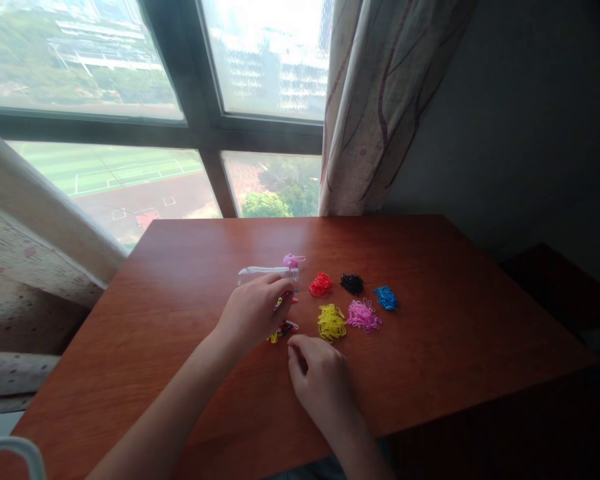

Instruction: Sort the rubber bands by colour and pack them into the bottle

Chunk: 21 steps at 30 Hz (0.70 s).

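Note:
My left hand (260, 307) reaches over a small mixed heap of rubber bands (283, 330), its fingers bent together. Some yellow and red bands show by its fingertips, but I cannot make out what it grips. Closer to me rests my right hand (320, 370), thumb and forefinger pressed together; anything between them is too small to tell. To the right lie sorted heaps of small elastic bands: red (321, 285), black (352, 284), blue (386, 298), yellow (332, 323) and pink (364, 315). Behind my left hand is a clear plastic container (265, 271), partly hidden.
A pink object with a loop (293, 260) sits at the container's far right end. The brown wooden table (445, 320) stands against a window (270, 133), with a patterned curtain (380, 100) on the right. A white curved rail (17, 450) shows at lower left.

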Motion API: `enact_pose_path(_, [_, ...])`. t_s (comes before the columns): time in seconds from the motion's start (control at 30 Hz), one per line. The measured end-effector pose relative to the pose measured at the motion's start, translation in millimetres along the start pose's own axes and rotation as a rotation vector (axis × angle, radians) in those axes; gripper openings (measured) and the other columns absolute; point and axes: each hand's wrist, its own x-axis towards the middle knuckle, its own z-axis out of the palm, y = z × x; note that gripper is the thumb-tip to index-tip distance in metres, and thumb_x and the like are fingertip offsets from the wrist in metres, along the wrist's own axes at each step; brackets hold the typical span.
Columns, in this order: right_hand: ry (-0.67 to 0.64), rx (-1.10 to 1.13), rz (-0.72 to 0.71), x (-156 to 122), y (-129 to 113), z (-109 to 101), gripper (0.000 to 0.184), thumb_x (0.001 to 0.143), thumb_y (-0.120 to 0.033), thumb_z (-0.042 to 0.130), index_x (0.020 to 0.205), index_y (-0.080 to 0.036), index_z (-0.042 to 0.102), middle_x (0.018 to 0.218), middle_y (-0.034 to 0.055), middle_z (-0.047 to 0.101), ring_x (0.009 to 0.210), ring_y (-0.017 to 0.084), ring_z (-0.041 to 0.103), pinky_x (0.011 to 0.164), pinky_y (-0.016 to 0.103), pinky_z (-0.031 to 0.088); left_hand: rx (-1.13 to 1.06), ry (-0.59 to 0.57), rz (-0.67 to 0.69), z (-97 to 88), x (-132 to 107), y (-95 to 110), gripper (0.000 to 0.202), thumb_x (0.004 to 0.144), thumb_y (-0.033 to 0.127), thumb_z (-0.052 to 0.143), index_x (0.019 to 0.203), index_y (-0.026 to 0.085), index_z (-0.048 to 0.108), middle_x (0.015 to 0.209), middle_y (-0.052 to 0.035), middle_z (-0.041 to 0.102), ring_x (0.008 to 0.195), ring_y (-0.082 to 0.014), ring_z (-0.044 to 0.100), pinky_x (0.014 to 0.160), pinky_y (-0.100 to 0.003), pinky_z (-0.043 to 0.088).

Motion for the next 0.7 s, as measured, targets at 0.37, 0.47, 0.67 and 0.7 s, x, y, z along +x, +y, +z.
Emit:
enact_pose_path(0.37, [-0.007,-0.039,0.007,0,1,2,0.015,0.090,-0.011,0.052,0.089,-0.022,0.063,0.076,-0.0002,0.067,0.071,0.016,0.061,0.066,0.025,0.034,-0.229,0.036,-0.121,9.2,-59,-7,0.017,0.091,0.027,0.051,0.093,0.022,0.067,0.086,-0.0011,0.067,0.067,-0.0124,0.059,0.060,-0.022,0.042])
enact_pose_path(0.47, [-0.017,-0.054,0.009,1,-1,1,0.014,0.090,-0.012,0.053,0.089,-0.022,0.063,0.077,0.0000,0.067,0.072,0.016,0.061,0.065,0.025,0.033,-0.275,0.052,-0.157,19.9,-74,-10,0.018,0.093,0.028,0.050,0.093,0.022,0.067,0.084,-0.0004,0.065,0.067,-0.0123,0.059,0.063,-0.022,0.044])
enact_pose_path(0.67, [-0.052,-0.086,0.031,4,-7,0,0.008,0.089,-0.015,0.060,0.087,-0.023,0.062,0.075,-0.0014,0.067,0.070,0.015,0.060,0.063,0.026,0.030,-0.351,0.078,-0.192,33.5,-92,-13,0.015,0.093,0.026,0.051,0.095,0.022,0.065,0.085,-0.0003,0.066,0.071,-0.0129,0.062,0.068,-0.023,0.047])
enact_pose_path(0.7, [-0.058,-0.086,0.033,5,-8,1,0.008,0.088,-0.016,0.062,0.087,-0.023,0.062,0.075,-0.0016,0.067,0.069,0.015,0.060,0.063,0.026,0.030,-0.346,0.077,-0.195,34.3,-93,-13,0.015,0.093,0.026,0.051,0.095,0.022,0.065,0.086,-0.0004,0.067,0.072,-0.0132,0.063,0.068,-0.024,0.048])
